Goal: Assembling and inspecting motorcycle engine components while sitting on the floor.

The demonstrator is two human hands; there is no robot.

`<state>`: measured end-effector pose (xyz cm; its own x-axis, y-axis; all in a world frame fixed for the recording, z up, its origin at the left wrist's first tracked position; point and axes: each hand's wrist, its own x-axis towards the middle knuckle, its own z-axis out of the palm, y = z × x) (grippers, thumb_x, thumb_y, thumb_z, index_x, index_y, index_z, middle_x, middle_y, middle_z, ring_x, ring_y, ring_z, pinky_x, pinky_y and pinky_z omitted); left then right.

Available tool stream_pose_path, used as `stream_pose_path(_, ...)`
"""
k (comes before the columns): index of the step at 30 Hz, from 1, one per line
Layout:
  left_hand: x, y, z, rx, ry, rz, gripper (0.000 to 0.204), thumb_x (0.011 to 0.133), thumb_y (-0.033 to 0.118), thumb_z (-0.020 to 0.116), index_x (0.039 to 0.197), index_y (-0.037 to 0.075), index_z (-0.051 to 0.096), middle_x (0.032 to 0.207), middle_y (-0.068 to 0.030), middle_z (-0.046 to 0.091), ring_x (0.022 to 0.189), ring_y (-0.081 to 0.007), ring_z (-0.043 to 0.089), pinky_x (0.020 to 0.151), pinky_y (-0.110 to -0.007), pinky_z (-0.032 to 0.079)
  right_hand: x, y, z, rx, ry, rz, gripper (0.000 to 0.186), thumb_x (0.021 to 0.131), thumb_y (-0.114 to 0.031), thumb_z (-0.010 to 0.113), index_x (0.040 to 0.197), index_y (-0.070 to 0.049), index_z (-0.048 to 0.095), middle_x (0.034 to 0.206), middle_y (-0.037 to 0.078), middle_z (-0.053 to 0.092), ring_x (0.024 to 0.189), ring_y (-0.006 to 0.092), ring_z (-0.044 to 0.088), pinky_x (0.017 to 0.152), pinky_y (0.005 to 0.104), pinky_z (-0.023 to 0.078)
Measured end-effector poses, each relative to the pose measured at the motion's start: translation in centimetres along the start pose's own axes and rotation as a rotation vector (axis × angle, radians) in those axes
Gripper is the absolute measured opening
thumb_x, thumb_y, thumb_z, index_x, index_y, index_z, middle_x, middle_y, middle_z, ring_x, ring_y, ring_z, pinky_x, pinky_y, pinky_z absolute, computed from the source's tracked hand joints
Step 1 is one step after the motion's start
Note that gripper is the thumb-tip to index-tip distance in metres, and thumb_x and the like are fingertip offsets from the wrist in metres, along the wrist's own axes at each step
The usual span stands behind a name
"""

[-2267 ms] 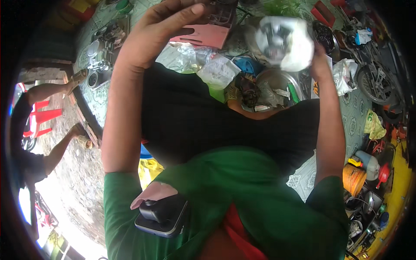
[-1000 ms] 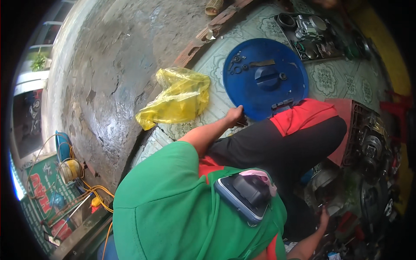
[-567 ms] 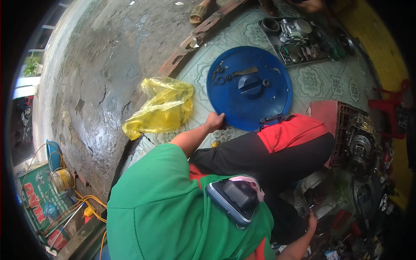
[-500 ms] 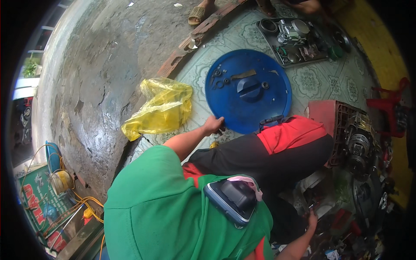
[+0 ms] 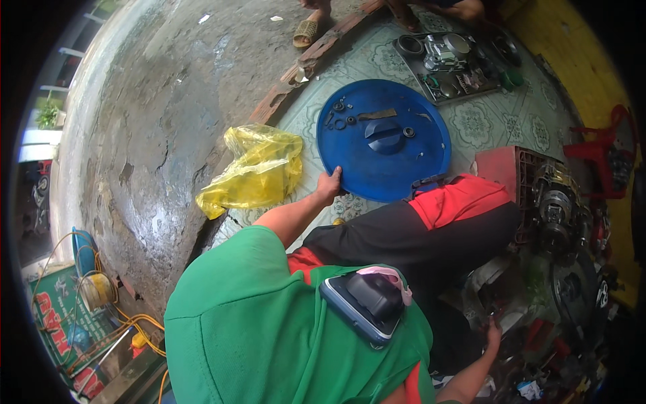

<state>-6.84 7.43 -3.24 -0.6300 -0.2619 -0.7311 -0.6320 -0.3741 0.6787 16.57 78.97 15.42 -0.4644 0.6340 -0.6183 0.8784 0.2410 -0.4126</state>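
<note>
My left hand (image 5: 329,185) is closed on the near-left edge of a round blue plastic lid (image 5: 377,168), its thumb over the rim. On the lid lie a small metal ring (image 5: 408,132), several dark washers and rings (image 5: 340,124), and a flat brownish strip (image 5: 377,114) behind the raised central grip. Low on the right, my right hand (image 5: 493,334) is closed beside my dark trouser leg, near a jumble of parts. Something small seems to be at its fingertips; I cannot make out what.
A crumpled yellow plastic bag (image 5: 259,175) lies left of the lid. Beyond it, a tray (image 5: 464,97) carries metal engine parts. To the right stand a red crate (image 5: 498,168), an engine block (image 5: 557,209) and a red plastic stool (image 5: 595,155). Another person's sandalled foot (image 5: 306,32) is at the far edge.
My left hand has moved up onto the lid's rim, its thumb now over the edge. My right hand has shifted slightly right. The whole view has shifted a little.
</note>
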Motion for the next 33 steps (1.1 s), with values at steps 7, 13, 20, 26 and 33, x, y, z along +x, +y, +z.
stream_pose_path(7, -2.5, 2.0, 4.6, -0.156, -0.08, 0.077, 0.046, 0.099, 0.041, 0.054, 0.106, -0.005, 0.054, 0.079, -0.0139, 0.064, 0.055, -0.0246, 0.062, 0.046, -0.037, 0.051, -3.9, 1.8, 0.3, 0.104, 0.042, -0.027, 0.039, 0.095, -0.038, 0.063, 0.109, -0.001, 0.061, 0.078, 0.007, 0.062, 0.064, 0.0173, 0.062, 0.055, 0.0324, 0.053)
stream_pose_path(13, -5.0, 8.4, 8.8, -0.116, -0.09, 0.112, 0.043, 0.1, 0.037, 0.052, 0.103, -0.006, 0.054, 0.078, -0.0154, 0.064, 0.054, -0.0255, 0.063, 0.045, -0.036, 0.051, -5.2, 4.1, 1.1, 0.276, 0.08, 0.033, 0.033, 0.095, -0.033, 0.063, 0.105, -0.001, 0.063, 0.076, 0.007, 0.061, 0.062, 0.0175, 0.061, 0.054, 0.0332, 0.052)
stream_pose_path(20, -7.3, 13.9, 13.5, -0.08, -0.12, 0.157, 0.04, 0.101, 0.03, 0.051, 0.107, -0.01, 0.053, 0.081, -0.0174, 0.065, 0.058, -0.0281, 0.066, 0.045, -0.037, 0.052, -3.2, -1.7, -0.1, 0.224, 0.078, -0.023, 0.033, 0.095, -0.037, 0.063, 0.106, -0.005, 0.06, 0.072, 0.004, 0.06, 0.061, 0.0159, 0.061, 0.05, 0.032, 0.048)
stream_pose_path(26, -10.8, 14.4, 15.7, -0.229, -0.222, 0.087, 0.041, 0.101, 0.03, 0.051, 0.121, -0.006, 0.05, 0.099, -0.0186, 0.065, 0.073, -0.0293, 0.068, 0.058, -0.038, 0.058, -4.9, -7.5, 0.2, 0.198, 0.066, -0.087, 0.039, 0.094, -0.042, 0.063, 0.114, -0.009, 0.06, 0.078, 0.003, 0.062, 0.063, 0.015, 0.062, 0.052, 0.0306, 0.048)
stream_pose_path(33, -13.1, 17.5, 22.9, -0.391, -0.468, -0.007, 0.039, 0.1, 0.027, 0.053, 0.124, -0.003, 0.047, 0.104, -0.0186, 0.064, 0.078, -0.0303, 0.068, 0.06, -0.038, 0.06, -7.3, -7.3, -0.4, 0.174, 0.036, -0.1, 0.033, 0.095, -0.04, 0.062, 0.108, -0.01, 0.061, 0.072, 0.001, 0.058, 0.058, 0.0127, 0.057, 0.047, 0.0287, 0.043)
